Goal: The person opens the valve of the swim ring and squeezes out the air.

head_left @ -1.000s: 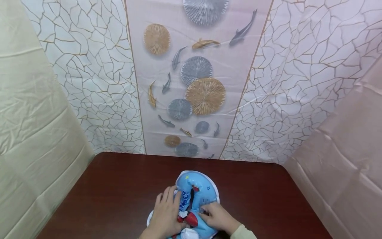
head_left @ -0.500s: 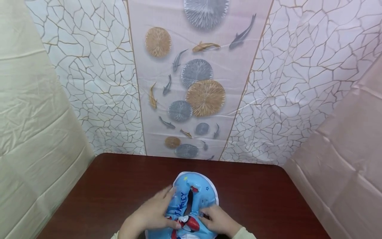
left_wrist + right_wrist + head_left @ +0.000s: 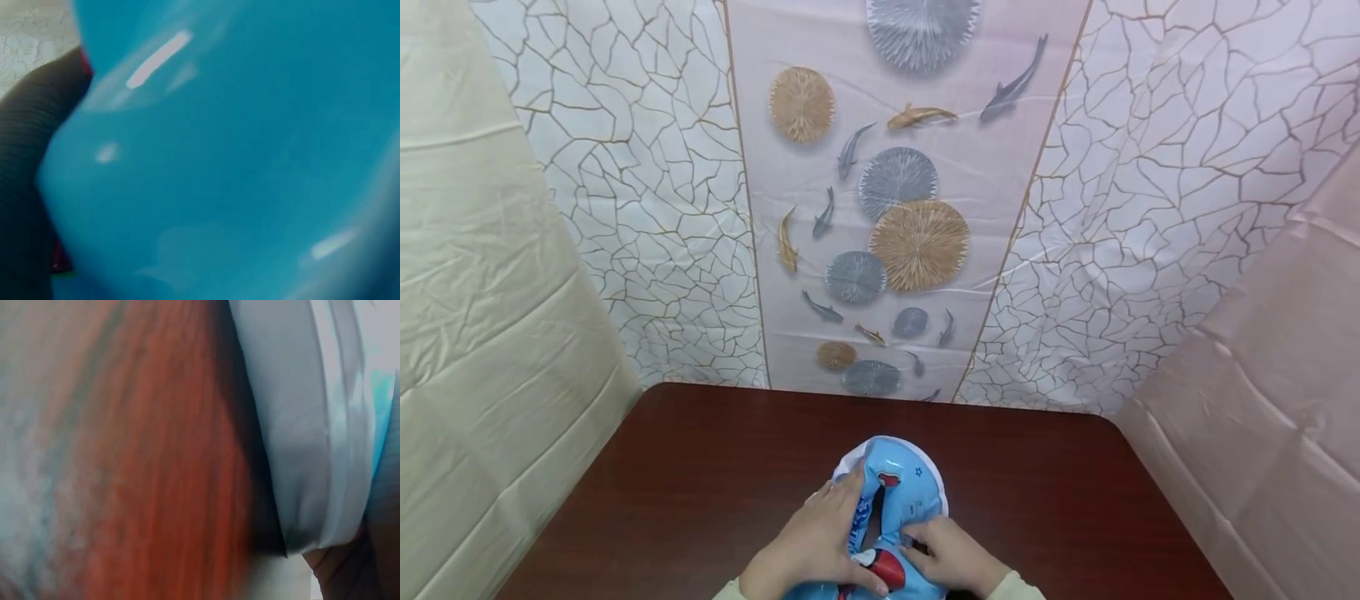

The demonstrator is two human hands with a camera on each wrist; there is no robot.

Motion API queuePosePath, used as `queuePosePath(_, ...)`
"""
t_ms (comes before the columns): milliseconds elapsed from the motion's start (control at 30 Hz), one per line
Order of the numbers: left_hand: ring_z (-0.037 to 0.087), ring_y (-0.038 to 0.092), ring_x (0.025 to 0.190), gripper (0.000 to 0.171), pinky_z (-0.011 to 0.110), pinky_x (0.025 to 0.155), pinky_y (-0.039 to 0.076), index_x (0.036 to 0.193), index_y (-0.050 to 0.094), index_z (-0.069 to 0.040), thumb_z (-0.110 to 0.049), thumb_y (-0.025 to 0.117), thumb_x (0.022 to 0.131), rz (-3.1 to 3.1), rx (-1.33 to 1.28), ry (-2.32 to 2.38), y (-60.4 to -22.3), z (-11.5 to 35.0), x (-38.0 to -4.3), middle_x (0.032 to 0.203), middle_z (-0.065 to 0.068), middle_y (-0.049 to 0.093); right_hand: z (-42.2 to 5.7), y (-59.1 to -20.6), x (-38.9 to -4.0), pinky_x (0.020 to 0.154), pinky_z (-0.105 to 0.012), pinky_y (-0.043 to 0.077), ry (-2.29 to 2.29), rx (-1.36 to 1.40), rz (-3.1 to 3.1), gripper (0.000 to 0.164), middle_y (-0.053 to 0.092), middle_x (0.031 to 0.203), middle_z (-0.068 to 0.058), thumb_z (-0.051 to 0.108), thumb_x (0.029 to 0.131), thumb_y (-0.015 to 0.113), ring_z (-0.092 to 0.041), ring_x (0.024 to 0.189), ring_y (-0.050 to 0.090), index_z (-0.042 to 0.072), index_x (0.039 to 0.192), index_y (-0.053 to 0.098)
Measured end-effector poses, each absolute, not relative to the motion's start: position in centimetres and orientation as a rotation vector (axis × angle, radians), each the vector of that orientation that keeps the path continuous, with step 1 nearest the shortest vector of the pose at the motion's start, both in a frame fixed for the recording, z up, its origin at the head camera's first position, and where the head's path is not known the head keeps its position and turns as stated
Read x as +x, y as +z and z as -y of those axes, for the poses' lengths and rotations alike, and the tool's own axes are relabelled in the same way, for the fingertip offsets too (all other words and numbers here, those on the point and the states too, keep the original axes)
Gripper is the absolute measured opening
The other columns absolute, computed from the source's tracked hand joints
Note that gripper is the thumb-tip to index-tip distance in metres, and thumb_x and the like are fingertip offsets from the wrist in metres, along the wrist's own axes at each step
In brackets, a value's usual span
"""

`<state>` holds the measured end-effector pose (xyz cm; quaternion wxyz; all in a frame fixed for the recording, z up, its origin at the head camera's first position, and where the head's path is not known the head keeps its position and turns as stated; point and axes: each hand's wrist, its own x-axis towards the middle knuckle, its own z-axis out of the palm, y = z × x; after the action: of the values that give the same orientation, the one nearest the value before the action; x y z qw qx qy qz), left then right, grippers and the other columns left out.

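A blue inflatable swim ring (image 3: 910,487) with a white rim, red printed figures and a long narrow middle hole lies on the table, partly plump and creased. My left hand (image 3: 820,533) lies over its left side, fingers straight toward the far end and thumb across the red print. In the left wrist view the ring's shiny blue bulge (image 3: 219,156) fills most of the picture beside a dark finger (image 3: 31,150). My right hand (image 3: 951,554) pinches the ring's right side with curled fingers and thumb. The right wrist view shows the ring's pale underside (image 3: 294,425).
The dark red-brown table (image 3: 1037,483) extends round the ring to both sides and behind. A patterned cloth backdrop (image 3: 917,208) hangs behind it. Plain cloth walls stand at the left (image 3: 490,292) and right (image 3: 1262,350).
My left hand lifts and shifts left along the ring, then comes back down on its left side, which now looks squeezed narrower. My right hand stays at the same spot.
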<state>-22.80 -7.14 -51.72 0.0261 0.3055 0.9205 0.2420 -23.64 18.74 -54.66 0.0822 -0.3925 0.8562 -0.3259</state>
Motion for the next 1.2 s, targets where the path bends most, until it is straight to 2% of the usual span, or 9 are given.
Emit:
queuePosePath(167,0.025,0.039,0.142,0.137,0.056,0.116,0.027,0.158,0.026,-0.007,-0.095,0.06,0.058,-2.91,0.948,0.598,-51.7,6.4,-22.9,0.158,0.005,0.039,-19.2,-54.8,-23.6,0.044,-0.012,0.038,-1.021,-1.221,-2.575,0.029,0.038,0.059,0.019,0.024,0.104,0.056,0.011,0.052,0.039,0.02,0.076,0.053)
queuePosePath(433,0.016,0.054,0.119,0.114,0.049,0.109,0.037,0.142,0.051,-0.016,-0.092,0.065,0.059,-2.947,0.889,0.409,-52.9,6.1,-23.5,0.137,-0.004,0.059,-19.3,-53.7,-22.7,0.05,-0.009,0.031,-0.864,-1.365,-3.122,0.029,0.036,0.066,0.017,0.03,0.098,0.067,0.007,0.059,0.034,0.026,0.076,0.049)
queuePosePath(567,0.016,0.05,0.122,0.096,0.05,0.109,0.036,0.133,0.06,-0.024,-0.088,0.066,0.062,-2.973,0.921,0.359,-53.1,6.1,-23.5,0.13,-0.006,0.058,-19.3,-53.2,-22.7,0.077,-0.027,0.047,-0.698,-1.307,-3.34,0.023,0.056,0.105,0.001,0.035,0.093,0.071,-0.011,0.097,0.049,0.028,0.076,0.058)
queuePosePath(667,0.025,0.033,0.143,0.09,0.055,0.116,0.026,0.13,0.065,-0.026,-0.086,0.068,0.064,-3.002,0.949,0.382,-53.0,6.1,-23.3,0.144,0.002,0.049,-19.4,-53.2,-22.8,0.096,-0.045,0.05,-0.721,-1.216,-3.272,0.018,0.046,0.144,-0.014,0.037,0.096,0.069,-0.027,0.128,0.048,0.029,0.08,0.063)
queuePosePath(733,0.033,0.021,0.15,0.097,0.057,0.117,0.022,0.133,0.063,-0.021,-0.087,0.068,0.063,-3.016,0.951,0.421,-53.0,6.1,-23.1,0.153,0.009,0.042,-19.4,-53.3,-22.8,0.096,-0.045,0.052,-0.762,-1.161,-3.199,0.016,0.042,0.153,-0.015,0.038,0.098,0.065,-0.029,0.133,0.049,0.029,0.086,0.065)
queuePosePath(833,0.039,0.023,0.149,0.12,0.058,0.115,0.026,0.146,0.05,-0.009,-0.089,0.068,0.059,-3.007,0.911,0.515,-53.0,6.2,-22.9,0.157,0.014,0.039,-19.5,-53.4,-22.9,0.09,-0.041,0.056,-0.835,-1.166,-3.119,0.013,0.054,0.144,-0.013,0.035,0.101,0.062,-0.027,0.125,0.058,0.026,0.092,0.066)
queuePosePath(933,0.04,0.03,0.146,0.138,0.06,0.111,0.032,0.157,0.029,-0.005,-0.091,0.068,0.056,-2.968,0.862,0.603,-52.9,6.4,-22.9,0.157,0.014,0.039,-19.5,-53.6,-23.0,0.073,-0.029,0.058,-0.937,-1.213,-3.025,0.015,0.07,0.107,-0.001,0.028,0.102,0.061,-0.011,0.093,0.068,0.024,0.088,0.06)
queuePosePath(1033,0.04,0.034,0.144,0.138,0.062,0.109,0.033,0.16,0.023,-0.011,-0.091,0.068,0.056,-2.928,0.844,0.644,-52.7,6.5,-22.8,0.157,0.01,0.04,-19.4,-53.8,-23.2,0.055,-0.017,0.048,-1.036,-1.196,-2.922,0.02,0.052,0.073,0.013,0.025,0.102,0.061,0.002,0.062,0.052,0.024,0.084,0.053)
queuePosePath(1200,0.035,0.041,0.141,0.124,0.062,0.109,0.034,0.157,0.036,-0.018,-0.088,0.068,0.06,-2.903,0.834,0.598,-52.3,6.5,-22.7,0.151,0.007,0.049,-19.3,-54.1,-23.3,0.046,-0.013,0.038,-1.082,-1.123,-2.871,0.025,0.038,0.061,0.019,0.027,0.102,0.061,0.007,0.052,0.042,0.027,0.079,0.051)
